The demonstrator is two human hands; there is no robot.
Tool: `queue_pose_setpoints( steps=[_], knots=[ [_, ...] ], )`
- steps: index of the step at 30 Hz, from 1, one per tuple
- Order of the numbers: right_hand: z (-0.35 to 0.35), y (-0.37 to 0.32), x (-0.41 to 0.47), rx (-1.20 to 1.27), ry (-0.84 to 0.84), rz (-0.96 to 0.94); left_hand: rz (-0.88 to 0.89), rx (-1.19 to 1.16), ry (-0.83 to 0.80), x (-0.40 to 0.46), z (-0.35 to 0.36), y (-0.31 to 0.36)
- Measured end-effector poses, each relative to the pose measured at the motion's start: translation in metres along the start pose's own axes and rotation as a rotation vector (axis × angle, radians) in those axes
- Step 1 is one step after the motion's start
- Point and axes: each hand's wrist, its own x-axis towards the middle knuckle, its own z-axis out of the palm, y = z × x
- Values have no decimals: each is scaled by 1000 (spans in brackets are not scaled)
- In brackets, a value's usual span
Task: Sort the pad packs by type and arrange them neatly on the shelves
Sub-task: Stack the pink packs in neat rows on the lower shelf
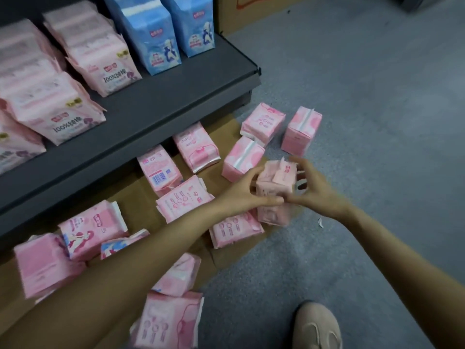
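Observation:
A pale pink pad pack (276,183) is held upright just above the floor, with another pink pack (273,214) directly under it. My left hand (245,191) grips its left side and my right hand (313,188) grips its right side. Several pink packs lie scattered on flattened cardboard (226,255), among them a barcode-side pack (159,171) and two blocky packs (242,158) (301,131). On the dark grey shelf (156,117) stand rows of pink packs (54,110) (100,56) and two rows of blue packs (148,34) (195,23).
Grey carpet (377,122) stretches to the right. A beige shoe (317,327) rests at the bottom edge. A cardboard box (246,11) stands behind the shelf's right end. The shelf's front corner (256,71) juts out above the scattered packs.

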Motion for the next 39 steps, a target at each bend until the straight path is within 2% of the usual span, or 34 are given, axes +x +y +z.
queue_pose_setpoints(
  steps=[3,5,13,17,20,21,22,25,27,30,32,35,36,39],
  knots=[
    [-6,-29,5,304,47,107,140,77,25,-11,-18,10],
    [0,-48,9,383,53,116,169,60,60,-25,-33,13],
    [45,-129,41,262,11,15,87,90,325,-80,-103,13],
    [66,-160,54,258,70,-26,133,195,467,-102,-117,14],
    [74,-180,63,275,9,-80,153,330,589,-104,-125,17],
    [74,-184,66,308,-15,-94,109,293,636,-103,-131,16],
    [72,-187,69,341,-26,-98,54,155,660,-103,-137,18],
    [65,-187,70,339,-15,-149,-40,-351,578,-108,-161,16],
    [62,-181,71,260,24,-220,-9,-463,559,-112,-178,14],
    [62,-180,73,200,6,-277,47,-491,567,-116,-195,10],
    [62,-187,79,88,4,-325,59,-266,597,-118,-205,10],
    [63,-210,101,-149,-9,-494,107,423,687,-110,-223,19],
    [64,-217,112,-201,-31,-530,130,556,703,-104,-228,26],
    [73,-235,150,-298,-101,-557,214,721,742,-85,-240,43]
  ],
)
